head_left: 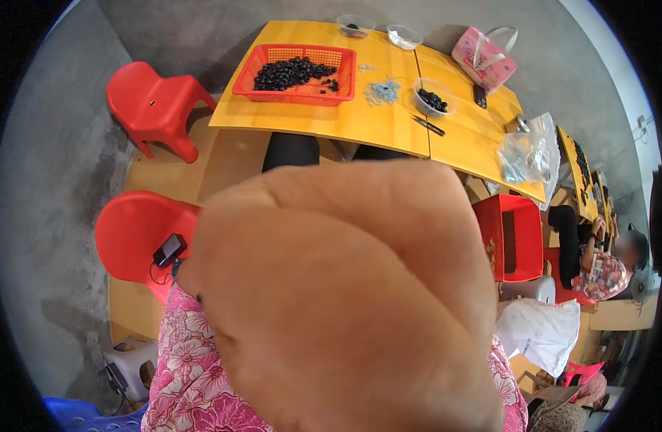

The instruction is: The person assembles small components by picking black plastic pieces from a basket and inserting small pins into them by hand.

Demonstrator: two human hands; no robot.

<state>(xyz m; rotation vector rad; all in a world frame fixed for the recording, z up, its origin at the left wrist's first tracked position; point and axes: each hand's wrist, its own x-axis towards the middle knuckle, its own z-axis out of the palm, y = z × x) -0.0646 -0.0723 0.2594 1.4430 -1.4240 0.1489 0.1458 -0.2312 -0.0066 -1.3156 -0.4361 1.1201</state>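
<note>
Bare skin of my raised arm or hand (345,288) fills the middle, very close and blurred. A crease runs across it, and I cannot tell whether one arm or both show. No fingers can be made out, so which hand this is and whether it holds anything stay hidden. Beyond it on the yellow table (316,122) stands a red plastic basket (295,99) with many small black rounded pieces (291,73). Right of that lie a scatter of small pale grey-blue bits (383,91), a clear bowl (452,108) of black pieces and a small black-handled knife (429,126).
Two more clear bowls (356,25) sit at the table's back edge. Right are a pink bag (483,61), a dark phone (480,96) and a clear plastic bag (525,155). Red chairs (154,108) stand left, a red stool (521,237) right. Another person (597,273) sits far right.
</note>
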